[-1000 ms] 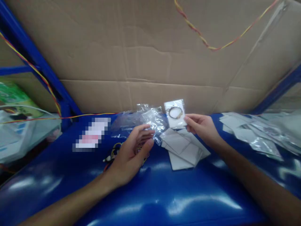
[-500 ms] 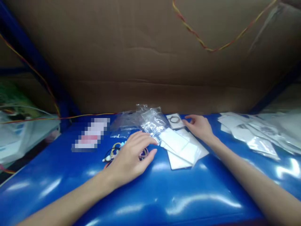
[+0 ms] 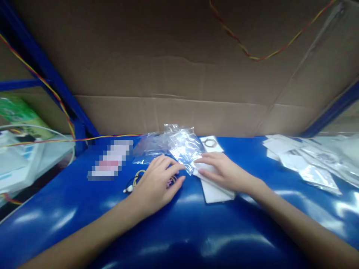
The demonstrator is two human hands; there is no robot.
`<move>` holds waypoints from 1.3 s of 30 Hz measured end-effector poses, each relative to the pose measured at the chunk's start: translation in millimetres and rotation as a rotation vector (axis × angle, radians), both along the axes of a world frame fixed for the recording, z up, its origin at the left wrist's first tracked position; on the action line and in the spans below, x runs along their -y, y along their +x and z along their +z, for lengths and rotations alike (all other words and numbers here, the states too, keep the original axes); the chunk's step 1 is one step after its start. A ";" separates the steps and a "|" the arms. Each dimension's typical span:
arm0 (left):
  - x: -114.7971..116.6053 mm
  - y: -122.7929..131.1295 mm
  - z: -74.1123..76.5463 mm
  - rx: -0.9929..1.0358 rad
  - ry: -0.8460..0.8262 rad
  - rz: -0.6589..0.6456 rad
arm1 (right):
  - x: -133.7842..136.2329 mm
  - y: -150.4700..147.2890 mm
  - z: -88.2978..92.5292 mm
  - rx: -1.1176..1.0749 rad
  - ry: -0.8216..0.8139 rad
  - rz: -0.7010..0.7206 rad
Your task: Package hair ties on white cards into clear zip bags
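My left hand point(image 3: 158, 181) hovers over or rests on a small heap of coloured bands point(image 3: 137, 178), partly hidden beneath it; its thumb and fingers are apart. My right hand point(image 3: 221, 170) lies over a stack of white cards point(image 3: 217, 192), fingers stretched out and apart across the top ones. Between the hands and farther back, crinkled clear plastic bags point(image 3: 183, 144) lie on the blue surface. Just beyond my right hand, a white card with a thin dark loop point(image 3: 209, 142) lies on it.
A blurred-out white and pink item point(image 3: 112, 160) lies at left on the blue tabletop point(image 3: 168, 239). At right is a pile of white packets point(image 3: 303, 160). A cardboard wall point(image 3: 168, 74) stands behind, with a twisted red-yellow wire point(image 3: 252, 58) hanging. Blue metal posts point(image 3: 56, 86) frame the sides.
My right hand has moved left and nearer, from beside the card with the loop onto the white card stack. My left hand has stayed nearly in place.
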State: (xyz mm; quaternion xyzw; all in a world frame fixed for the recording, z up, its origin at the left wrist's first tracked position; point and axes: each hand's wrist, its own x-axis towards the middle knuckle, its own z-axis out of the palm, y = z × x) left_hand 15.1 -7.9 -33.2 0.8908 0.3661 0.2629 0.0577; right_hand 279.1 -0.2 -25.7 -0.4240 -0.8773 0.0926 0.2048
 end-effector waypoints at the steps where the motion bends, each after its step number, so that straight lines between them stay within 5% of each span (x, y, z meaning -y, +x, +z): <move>1: 0.0 0.0 -0.7 -0.011 -0.016 -0.004 | 0.0 0.1 -1.9 0.014 -0.009 -0.007; 6: 0.6 -1.6 -3.9 -0.051 -0.058 -0.026 | -2.8 1.5 -1.6 -0.052 -0.011 0.004; 11: 1.0 -2.2 -1.1 0.008 -0.086 -0.029 | -3.2 -0.1 8.3 -0.447 -0.090 -0.122; 16: 7.8 -0.1 8.0 0.218 -0.202 0.076 | -0.4 -0.4 16.0 -0.876 -0.243 -0.276; 20: 10.3 2.5 14.1 0.545 -0.341 0.106 | 3.7 -5.1 17.4 -0.975 -0.335 -0.245; 23: 7.8 4.6 16.5 0.786 -0.538 0.076 | 8.7 -12.7 15.1 -0.993 -0.405 -0.178; 29: 3.5 5.6 21.1 0.956 -0.716 0.149 | 19.7 -24.2 8.5 -0.912 -0.568 -0.067; 35: -3.5 0.5 25.5 1.144 -0.717 0.224 | 26.1 -28.7 8.0 -0.642 -0.142 -0.051; 39: -12.1 -6.1 24.2 1.229 -0.657 0.249 | 28.6 -31.4 9.1 -0.505 -0.033 -0.041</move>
